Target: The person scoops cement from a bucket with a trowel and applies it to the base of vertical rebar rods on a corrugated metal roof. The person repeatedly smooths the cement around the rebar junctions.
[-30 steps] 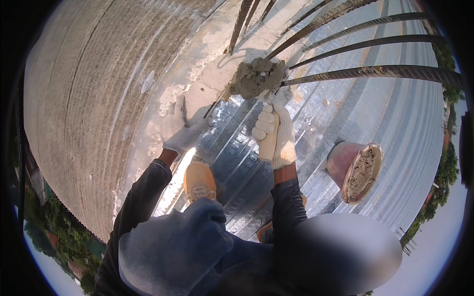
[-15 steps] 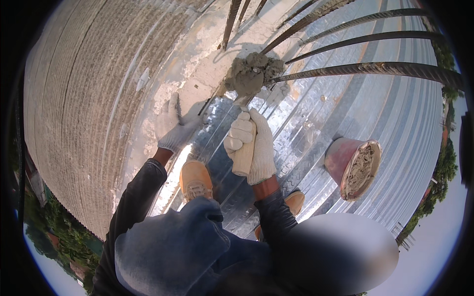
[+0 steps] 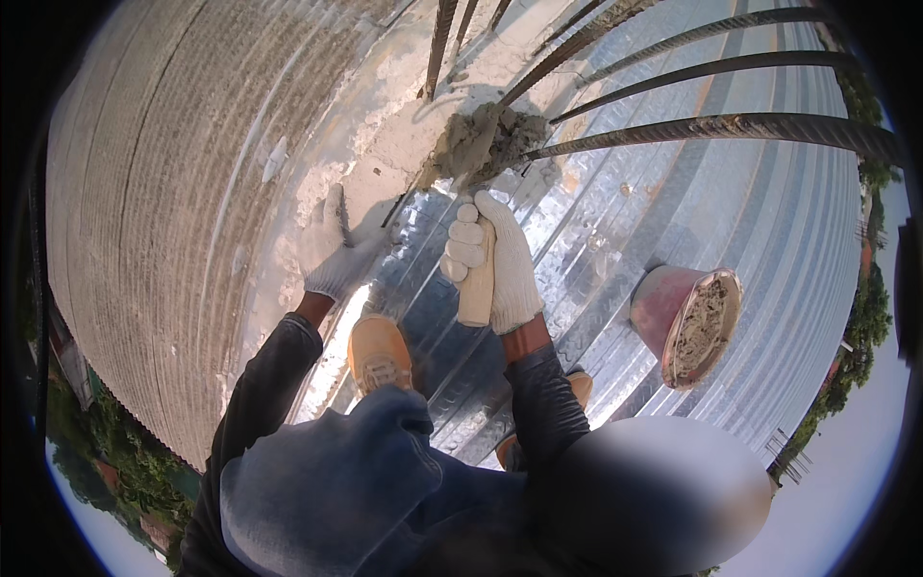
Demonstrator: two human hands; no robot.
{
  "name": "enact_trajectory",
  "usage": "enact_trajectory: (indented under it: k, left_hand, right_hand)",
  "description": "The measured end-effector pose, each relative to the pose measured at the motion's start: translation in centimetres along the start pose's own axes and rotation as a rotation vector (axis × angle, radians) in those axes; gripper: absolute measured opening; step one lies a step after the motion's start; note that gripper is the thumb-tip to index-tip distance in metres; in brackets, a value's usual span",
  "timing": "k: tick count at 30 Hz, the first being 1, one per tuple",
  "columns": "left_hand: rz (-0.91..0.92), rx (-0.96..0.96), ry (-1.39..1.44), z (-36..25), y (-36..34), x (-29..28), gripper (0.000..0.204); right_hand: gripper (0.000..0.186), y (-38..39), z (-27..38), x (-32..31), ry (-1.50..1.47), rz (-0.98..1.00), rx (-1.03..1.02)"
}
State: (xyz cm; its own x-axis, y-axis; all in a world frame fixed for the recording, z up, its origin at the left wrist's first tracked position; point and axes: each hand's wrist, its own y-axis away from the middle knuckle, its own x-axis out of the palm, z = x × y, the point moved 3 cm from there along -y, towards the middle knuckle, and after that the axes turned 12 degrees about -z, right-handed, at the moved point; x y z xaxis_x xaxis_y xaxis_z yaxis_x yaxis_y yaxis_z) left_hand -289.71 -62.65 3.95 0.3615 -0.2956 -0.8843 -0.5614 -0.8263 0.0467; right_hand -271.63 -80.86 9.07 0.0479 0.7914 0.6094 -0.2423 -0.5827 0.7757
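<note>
My right hand (image 3: 498, 255), in a white knit glove, is closed around the pale wooden handle (image 3: 476, 288) of a trowel. The trowel's blade lies against a heap of wet grey mortar (image 3: 490, 139) at the foot of the steel bars, and mortar hides most of it. My left hand (image 3: 335, 248), gloved too, rests with its fingers stretched out on the pale concrete ledge (image 3: 380, 178) to the left of the heap. Nothing shows in it.
Several ribbed steel bars (image 3: 711, 132) rise from the concrete and fan to the upper right. A reddish bucket (image 3: 663, 313) with mortar inside stands at the right on the corrugated metal sheet (image 3: 596, 260). A ridged grey wall (image 3: 183, 202) fills the left. My tan shoes (image 3: 380, 348) stand on the metal.
My right hand has moved slightly up and forward with the trowel, and the mortar heap has been pushed and reshaped. My left hand stays nearly in place.
</note>
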Motion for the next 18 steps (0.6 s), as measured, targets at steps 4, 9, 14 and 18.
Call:
enact_trajectory:
  k: [4, 9, 14, 18]
  left_hand:
    - [0.01, 0.003, -0.008, -0.5, 0.0, -0.2, 0.114]
    - [0.012, 0.007, -0.006, -0.8, -0.4, -0.3, 0.114]
    - [0.016, 0.01, -0.03, -0.6, -0.2, -1.1, 0.115]
    - [0.02, -0.025, -0.017, -0.1, -0.1, -0.5, 0.117]
  right_hand:
    - [0.03, -2.3, 4.0, -0.6, -0.08, 0.028, -0.032]
    - [0.026, -3.7, 5.1, -1.5, -0.179, 0.105, -0.02]
    - [0.029, -1.6, 1.7, 0.3, -0.044, -0.053, -0.238]
    - [0.032, 0.2, 1.2, -0.3, 0.033, -0.014, -0.195]
